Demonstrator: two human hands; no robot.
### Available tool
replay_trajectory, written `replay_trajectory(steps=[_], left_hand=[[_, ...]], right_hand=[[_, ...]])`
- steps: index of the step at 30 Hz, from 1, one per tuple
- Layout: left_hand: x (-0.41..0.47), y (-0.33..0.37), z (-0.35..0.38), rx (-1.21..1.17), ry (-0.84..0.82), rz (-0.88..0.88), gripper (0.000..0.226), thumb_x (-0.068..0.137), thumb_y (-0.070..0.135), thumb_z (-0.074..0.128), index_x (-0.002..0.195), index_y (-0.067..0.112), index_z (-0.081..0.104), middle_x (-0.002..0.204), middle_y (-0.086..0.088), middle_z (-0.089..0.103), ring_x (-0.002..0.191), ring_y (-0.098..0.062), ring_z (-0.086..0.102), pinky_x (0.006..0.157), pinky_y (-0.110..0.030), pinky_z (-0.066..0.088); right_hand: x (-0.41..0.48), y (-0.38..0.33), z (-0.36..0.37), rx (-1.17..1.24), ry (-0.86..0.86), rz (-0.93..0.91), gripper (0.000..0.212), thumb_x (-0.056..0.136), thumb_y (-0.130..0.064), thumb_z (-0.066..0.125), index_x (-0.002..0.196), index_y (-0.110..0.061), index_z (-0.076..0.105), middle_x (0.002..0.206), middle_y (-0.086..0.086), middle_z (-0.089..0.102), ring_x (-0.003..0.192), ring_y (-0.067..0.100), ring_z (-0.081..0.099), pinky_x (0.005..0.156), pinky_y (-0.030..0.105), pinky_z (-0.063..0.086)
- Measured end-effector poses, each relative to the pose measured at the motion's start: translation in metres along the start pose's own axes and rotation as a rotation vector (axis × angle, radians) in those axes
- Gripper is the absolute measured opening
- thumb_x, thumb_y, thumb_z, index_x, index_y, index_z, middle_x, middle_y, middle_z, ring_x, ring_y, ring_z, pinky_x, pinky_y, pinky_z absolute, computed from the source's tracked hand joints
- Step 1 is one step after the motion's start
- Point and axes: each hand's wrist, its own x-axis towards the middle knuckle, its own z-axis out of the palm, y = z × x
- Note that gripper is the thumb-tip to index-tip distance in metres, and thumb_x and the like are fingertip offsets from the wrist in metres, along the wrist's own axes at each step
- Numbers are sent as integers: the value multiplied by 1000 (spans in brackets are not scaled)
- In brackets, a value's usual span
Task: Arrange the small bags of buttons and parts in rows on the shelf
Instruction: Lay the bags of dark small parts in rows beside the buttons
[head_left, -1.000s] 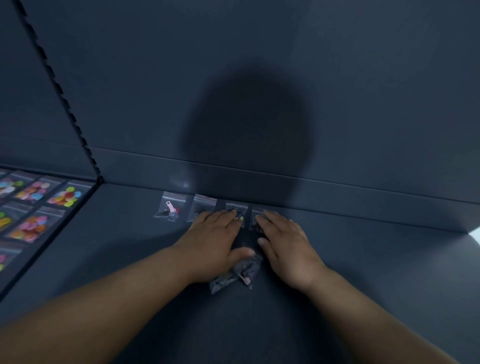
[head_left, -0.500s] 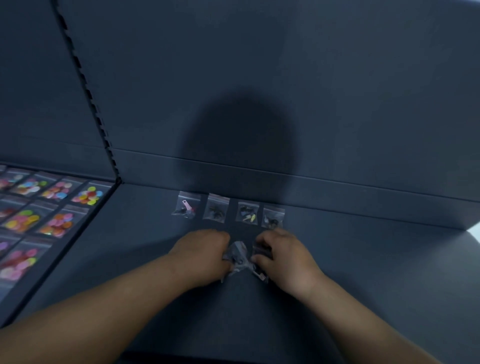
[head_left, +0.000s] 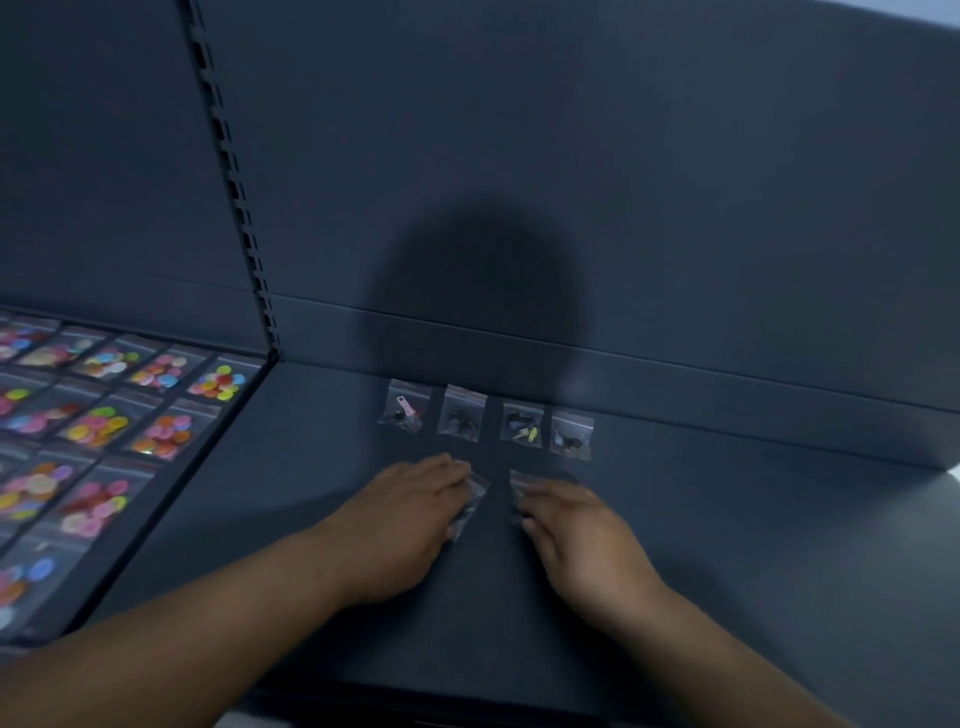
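The person is starting a second line of bags on the dark grey metal shelf (head_left: 727, 519). The landmark is the back row of four small clear plastic bags of dark parts (head_left: 462, 421), which are lying along the shelf's rear lip. Just in front of that row, the left grip (head_left: 410, 514), a bare hand, is pressing fairly straight fingers on a crumpled clear bag of parts (head_left: 470, 506) that is lying askew below the row's second bag. The right grip (head_left: 576, 530) is touching another small clear bag (head_left: 519, 483) in front of the row's third bag; I cannot tell whether it is pinching or only pressing.

To do this well, each hand should probably be sliding its bag rather than lifting it. Each bag should be squared beneath the one above, matching the row's gaps and stopping just short of touching the row. Well left of the row, clear bags of coloured buttons (head_left: 161, 434) are lying in rows.
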Motion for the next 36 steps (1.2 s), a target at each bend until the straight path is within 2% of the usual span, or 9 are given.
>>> replay_trajectory(steps=[2, 5, 12, 15, 19, 23, 26, 32, 36], left_hand=[[-5, 0, 5, 3, -124, -27, 63, 94, 48, 21, 151, 25, 7, 160, 7, -4, 145, -8, -7, 115, -26, -1], [-8, 2, 2, 63, -193, -38, 71, 93, 59, 22, 151, 27, -4, 157, 11, -15, 143, -4, -16, 117, -30, -3], [-14, 8, 0, 50, -177, -121, 97, 66, 74, -6, 150, 27, -10, 155, 9, -21, 143, -7, -20, 116, -35, -7], [-21, 1, -4, 65, -173, -110, 93, 70, 73, -7, 150, 25, -11, 153, 10, -25, 141, -6, -24, 116, -35, -12], [-29, -13, -2, 87, -206, -123, 70, 94, 60, 16, 150, 26, -9, 158, 8, -15, 143, -5, -16, 116, -31, -11], [-31, -24, -2, 133, -213, -202, 80, 84, 67, 7, 150, 24, -9, 159, 6, -10, 145, -8, -12, 117, -33, -9], [-34, -29, -8, 144, -207, -267, 78, 90, 65, 14, 150, 22, -8, 159, 3, -11, 145, -11, -13, 118, -35, -9], [-32, -36, -6, 126, -103, -192, 92, 70, 68, -9, 150, 22, -11, 158, 3, -17, 144, -11, -17, 115, -32, -9], [-29, -28, 0, 91, -157, -182, 75, 92, 64, 15, 151, 21, -3, 158, 3, -15, 144, -11, -17, 117, -34, -8]], right_hand=[[-3, 0, 3, -35, -71, -31, 52, 89, -45, 26, 128, -25, 53, 141, -7, 45, 131, 13, 37, 108, 19, 25], [-3, -4, 4, -94, -148, -24, 72, 80, -57, 11, 143, -29, 33, 156, -10, 17, 144, 9, 10, 109, 17, 3], [-1, -16, 7, -117, -249, -12, 80, 75, -63, 1, 149, -33, 3, 158, -13, -4, 142, 4, -13, 114, 27, -10], [-3, -15, 9, -112, -243, -17, 79, 78, -61, 4, 150, -28, -1, 158, -12, -6, 139, -1, -16, 114, 24, -12], [0, -20, 9, -152, -271, -42, 80, 78, -59, 2, 150, -26, 1, 158, -11, -7, 138, -2, -17, 113, 24, -13], [16, -37, 16, -169, -285, -70, 82, 76, -60, -1, 150, -25, 0, 158, -9, -7, 141, 2, -14, 113, 29, -14], [28, -48, 27, -173, -264, -51, 86, 72, -61, -5, 150, -25, 0, 159, -8, -5, 144, 7, -10, 115, 32, -11], [37, -57, 31, -181, -206, -4, 89, 70, -59, -8, 150, -22, 3, 159, -5, -2, 145, 9, -5, 114, 31, -10], [35, -56, 27, -199, -241, -3, 92, 67, -60, -10, 150, -22, 2, 159, -6, -4, 145, 8, -8, 114, 29, -12]])
